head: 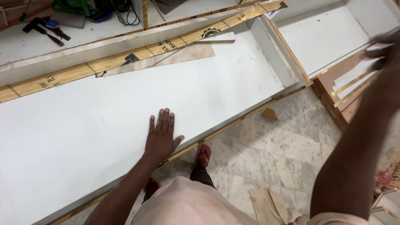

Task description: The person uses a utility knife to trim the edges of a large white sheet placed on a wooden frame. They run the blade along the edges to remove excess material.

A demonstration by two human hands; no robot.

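Note:
My left hand (161,135) lies flat, palm down with fingers together, on a large white laminated board (125,104) near its front edge. My right hand (385,52) is stretched out to the far right and blurred, its fingers at a stack of narrow white and wood-coloured strips (354,81). Whether it grips a strip is unclear through the blur.
A long plywood strip (116,60) with printed marks runs along the board's far side, with a thin offcut (166,58) beside it. A white open cabinet box (325,37) stands at the upper right. Hand tools (46,29) lie at the upper left. Marble floor (275,154) holds paper scraps (271,206).

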